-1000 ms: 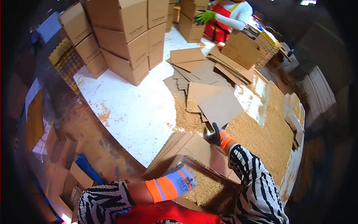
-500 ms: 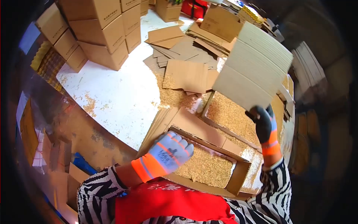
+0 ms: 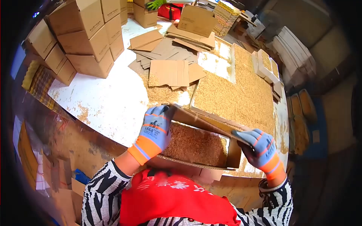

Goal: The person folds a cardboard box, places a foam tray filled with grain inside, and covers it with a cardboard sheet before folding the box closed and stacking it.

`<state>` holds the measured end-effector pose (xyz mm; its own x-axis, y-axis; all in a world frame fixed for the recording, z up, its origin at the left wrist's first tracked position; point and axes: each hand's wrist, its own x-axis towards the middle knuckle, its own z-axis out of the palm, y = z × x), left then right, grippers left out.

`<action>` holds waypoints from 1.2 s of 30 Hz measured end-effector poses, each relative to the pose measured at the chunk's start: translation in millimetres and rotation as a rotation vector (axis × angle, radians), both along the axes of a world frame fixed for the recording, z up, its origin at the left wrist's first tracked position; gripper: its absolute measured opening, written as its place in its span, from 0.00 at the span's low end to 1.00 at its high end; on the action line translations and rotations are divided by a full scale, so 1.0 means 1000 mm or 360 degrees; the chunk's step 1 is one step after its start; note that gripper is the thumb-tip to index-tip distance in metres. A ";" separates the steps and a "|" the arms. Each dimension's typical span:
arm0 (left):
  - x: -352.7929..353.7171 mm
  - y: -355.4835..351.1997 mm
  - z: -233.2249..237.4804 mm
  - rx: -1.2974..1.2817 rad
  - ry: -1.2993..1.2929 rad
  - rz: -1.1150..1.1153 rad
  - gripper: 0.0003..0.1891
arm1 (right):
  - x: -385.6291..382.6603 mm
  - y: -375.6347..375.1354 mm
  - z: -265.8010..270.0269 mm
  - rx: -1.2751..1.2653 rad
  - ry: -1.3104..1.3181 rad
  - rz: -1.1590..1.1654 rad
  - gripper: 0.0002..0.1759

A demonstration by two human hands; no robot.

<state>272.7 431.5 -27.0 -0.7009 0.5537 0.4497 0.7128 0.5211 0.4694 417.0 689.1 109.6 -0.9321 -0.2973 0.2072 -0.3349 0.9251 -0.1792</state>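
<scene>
An open cardboard box stands in front of me, filled with loose tan shredded-looking material. Over its far side a cardboard sheet is tilted, seen nearly edge-on. My left hand, in a grey-blue glove with orange bands, grips the sheet's left end with its fingers curled over. At the opposite end my right hand, gloved alike, is closed on the sheet between thumb and fingers. Both hands hide parts of the sheet and the box corners.
Cardboard boxes are stacked at the back left. Flat cardboard pieces lie mid-table. Beyond my box is a wide tray of the same tan material. A co-worker's green-gloved hand shows at the back. The table edge curves at left.
The sheet, raised upright in my right hand before, is now lowered over the box. My left hand has moved from inside the box's left end to grip the sheet. The view has shifted.
</scene>
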 end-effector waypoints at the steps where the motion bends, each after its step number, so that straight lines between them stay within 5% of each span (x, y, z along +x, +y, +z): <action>1: -0.001 0.000 -0.004 0.0057 -0.0007 0.0018 0.34 | -0.006 -0.003 0.000 -0.0011 0.0009 -0.0027 0.25; 17: 0.004 0.000 -0.012 0.0332 -0.0308 0.0038 0.43 | 0.002 0.018 -0.001 0.0203 -0.0082 -0.0157 0.17; 28: 0.011 -0.004 -0.001 0.0230 -0.0367 0.0076 0.44 | -0.036 0.006 -0.035 0.0447 -0.0037 0.0129 0.12; 36: 0.004 -0.002 -0.009 0.0516 -0.0619 0.0057 0.43 | -0.057 0.020 -0.041 0.0348 -0.0103 0.0158 0.12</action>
